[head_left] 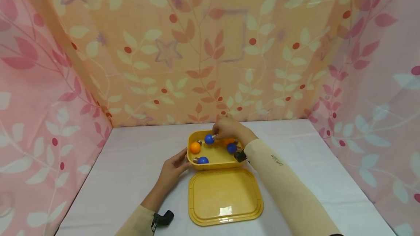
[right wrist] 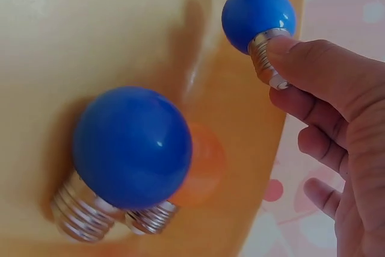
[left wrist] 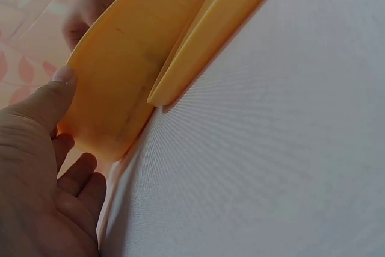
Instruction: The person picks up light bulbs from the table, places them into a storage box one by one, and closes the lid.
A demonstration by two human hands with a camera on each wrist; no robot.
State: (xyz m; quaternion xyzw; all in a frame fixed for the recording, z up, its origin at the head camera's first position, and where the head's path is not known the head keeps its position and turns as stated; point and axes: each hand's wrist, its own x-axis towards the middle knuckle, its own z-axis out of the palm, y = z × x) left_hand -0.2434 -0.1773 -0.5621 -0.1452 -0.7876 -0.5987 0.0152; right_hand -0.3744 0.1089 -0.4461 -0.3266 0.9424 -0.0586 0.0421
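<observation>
My right hand [head_left: 228, 127] pinches a blue light bulb [head_left: 209, 139] by its silver screw base, thumb against the threads in the right wrist view. This bulb is over the back part of a yellow plastic container [head_left: 216, 165]. Inside lie an orange bulb [head_left: 195, 148] at the left, a blue bulb [head_left: 203, 160] along the front wall, and another blue bulb [right wrist: 132, 147] at the right, partly covering a second orange bulb [right wrist: 206, 164]. My left hand [head_left: 174, 166] holds the container's front left corner, its thumb on the outer wall and fingers curled around the side.
A yellow lid [head_left: 225, 196] lies flat on the white tablecloth [head_left: 131, 177], right in front of the container. Floral cloth [head_left: 203, 46] hangs behind and on both sides. Black wrist cameras [head_left: 163, 218] are strapped over both beige sleeves.
</observation>
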